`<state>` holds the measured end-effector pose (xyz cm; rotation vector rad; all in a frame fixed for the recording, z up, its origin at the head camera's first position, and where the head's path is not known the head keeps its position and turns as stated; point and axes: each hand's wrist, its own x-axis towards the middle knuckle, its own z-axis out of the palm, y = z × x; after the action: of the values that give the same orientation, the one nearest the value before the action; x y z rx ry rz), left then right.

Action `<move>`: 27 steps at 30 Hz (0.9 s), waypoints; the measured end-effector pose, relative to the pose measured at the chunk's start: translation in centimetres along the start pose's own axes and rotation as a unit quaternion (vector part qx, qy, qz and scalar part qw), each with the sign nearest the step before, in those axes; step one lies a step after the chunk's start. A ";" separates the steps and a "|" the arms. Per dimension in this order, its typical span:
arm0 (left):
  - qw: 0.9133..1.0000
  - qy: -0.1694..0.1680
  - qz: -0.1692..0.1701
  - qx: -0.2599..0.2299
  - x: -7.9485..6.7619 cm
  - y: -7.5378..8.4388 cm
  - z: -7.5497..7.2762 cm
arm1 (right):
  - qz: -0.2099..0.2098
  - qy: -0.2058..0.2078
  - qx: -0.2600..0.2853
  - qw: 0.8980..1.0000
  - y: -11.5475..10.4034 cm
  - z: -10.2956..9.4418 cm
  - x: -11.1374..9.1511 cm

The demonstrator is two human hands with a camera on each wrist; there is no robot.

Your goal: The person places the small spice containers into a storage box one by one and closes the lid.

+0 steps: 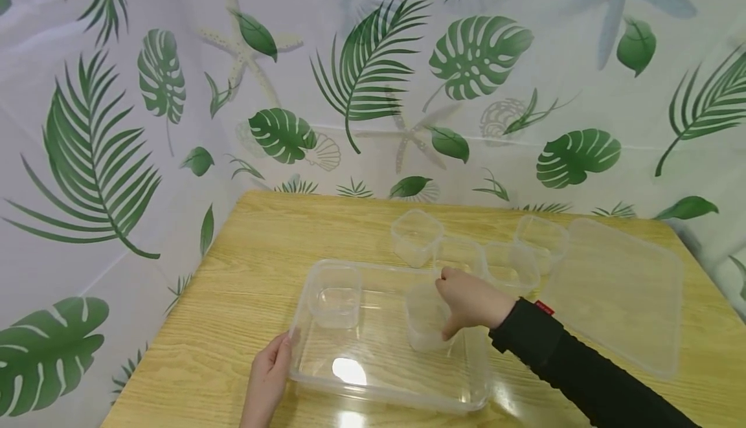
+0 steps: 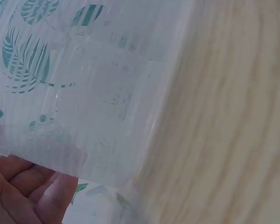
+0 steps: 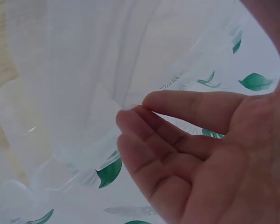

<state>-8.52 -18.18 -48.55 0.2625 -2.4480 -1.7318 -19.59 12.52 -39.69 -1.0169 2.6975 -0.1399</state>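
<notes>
A large clear plastic box [image 1: 373, 386] stands on the table, its open top facing up. At its left side my left hand [image 1: 271, 366] grips the rim; in the left wrist view, curled fingers [image 2: 42, 191] meet the box's see-through wall [image 2: 98, 98]. One small clear container [image 1: 337, 305] sits inside at the left. My right hand [image 1: 474, 302] holds a second small container [image 1: 422, 321] at the box's right, thumb toward the front and fingers at the back. In the right wrist view, bent fingers [image 3: 154, 163] are beside blurred clear plastic [image 3: 74, 93].
Behind the box stand several more small clear containers, among them one at the back left [image 1: 416, 237] and one at the back right [image 1: 542, 240]. A flat translucent lid [image 1: 618, 292] lies on the right. A leaf-printed curtain [image 1: 373, 91] hangs behind the wooden table [image 1: 204, 324].
</notes>
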 end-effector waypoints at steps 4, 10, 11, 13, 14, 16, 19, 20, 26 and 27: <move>1.000 0.005 -0.007 0.003 0.0 0.1 0.0 | -0.008 0.002 -0.008 1.000 -0.3 -0.3 0.8; 1.000 -0.003 -0.014 0.004 -0.1 0.2 -0.1 | -0.022 0.010 -0.028 0.999 -1.0 -0.5 1.6; 1.000 -0.006 -0.014 0.003 -0.1 0.3 0.0 | -0.021 0.011 -0.028 0.999 -1.2 -0.4 1.7; 1.000 -0.013 -0.016 0.001 -0.2 0.3 0.0 | -0.020 0.014 -0.031 0.999 -1.5 -0.4 1.9; 1.000 -0.014 -0.018 -0.001 -0.2 0.3 0.0 | -0.017 0.015 -0.030 0.999 -1.7 -0.4 2.0; 1.000 -0.016 -0.017 -0.002 -0.2 0.4 0.0 | -0.015 0.012 -0.030 0.999 -2.1 -0.4 2.2; 1.000 -0.011 -0.017 -0.001 -0.2 0.3 0.0 | -0.013 0.006 -0.029 0.999 -2.6 -0.4 2.7; 1.000 -0.010 -0.019 -0.002 -0.2 0.2 0.0 | -0.013 0.006 -0.028 0.999 -2.7 -0.4 2.9; 1.000 -0.006 -0.018 -0.001 -0.1 0.1 0.1 | -0.013 0.015 -0.030 0.999 -3.0 0.0 3.6; 1.000 -0.006 -0.016 -0.001 -0.1 0.1 0.1 | -0.013 0.017 -0.031 0.999 -3.1 0.0 3.7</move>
<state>-8.42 -18.06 -48.46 0.2941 -2.4632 -1.7536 -20.28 7.71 -39.90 -1.0759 2.7369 -0.0800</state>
